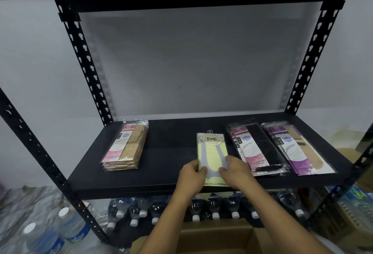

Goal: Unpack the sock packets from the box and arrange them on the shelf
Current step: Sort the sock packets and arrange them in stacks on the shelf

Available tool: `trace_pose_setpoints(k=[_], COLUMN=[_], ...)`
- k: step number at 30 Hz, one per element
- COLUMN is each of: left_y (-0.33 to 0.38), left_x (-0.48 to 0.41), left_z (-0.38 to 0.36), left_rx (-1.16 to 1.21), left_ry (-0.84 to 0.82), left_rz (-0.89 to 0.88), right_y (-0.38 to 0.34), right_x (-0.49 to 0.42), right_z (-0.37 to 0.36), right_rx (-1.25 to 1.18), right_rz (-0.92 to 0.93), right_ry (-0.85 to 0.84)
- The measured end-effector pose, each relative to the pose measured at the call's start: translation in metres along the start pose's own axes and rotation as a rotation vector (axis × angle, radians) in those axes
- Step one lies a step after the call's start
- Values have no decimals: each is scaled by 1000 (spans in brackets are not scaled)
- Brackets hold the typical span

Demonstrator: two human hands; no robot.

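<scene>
Sock packets [212,153] in pale yellow lay flat at the middle of the black shelf [171,153] in the head view. Their long axis ran front to back, with the logo end toward the wall and the near end at the shelf's front lip. The left hand [191,175] pinched the near left corner and the right hand [236,171] pinched the near right edge, both equally close. A pink pile [126,145] lay well apart to the left, a pink-and-black pile [252,149] just beside on the right, and a purple pile [296,149] beyond that. The cardboard box [201,239] stood open below. Any push probably needed to go straight back, parallel to the neighbours.
</scene>
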State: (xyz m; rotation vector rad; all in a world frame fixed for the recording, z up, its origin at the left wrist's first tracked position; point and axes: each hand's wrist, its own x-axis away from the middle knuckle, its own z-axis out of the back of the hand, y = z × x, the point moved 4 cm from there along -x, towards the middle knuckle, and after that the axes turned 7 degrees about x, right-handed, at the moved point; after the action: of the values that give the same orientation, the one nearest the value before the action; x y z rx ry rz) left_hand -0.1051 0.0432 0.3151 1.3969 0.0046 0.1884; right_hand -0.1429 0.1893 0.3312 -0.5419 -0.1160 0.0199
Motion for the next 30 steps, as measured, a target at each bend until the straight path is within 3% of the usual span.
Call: trace_pose_setpoints(k=[16,30], left_y=[3,-3], left_x=[-16,-54], left_z=[44,93], left_rx=[99,127], left_ry=[138,296], left_rz=[62,79], right_y=[-41,-90], right_x=[-15,-55], right_z=[-19,-49], right_rx=[-243,-242], right_rz=[55,86], right_ry=[10,-6])
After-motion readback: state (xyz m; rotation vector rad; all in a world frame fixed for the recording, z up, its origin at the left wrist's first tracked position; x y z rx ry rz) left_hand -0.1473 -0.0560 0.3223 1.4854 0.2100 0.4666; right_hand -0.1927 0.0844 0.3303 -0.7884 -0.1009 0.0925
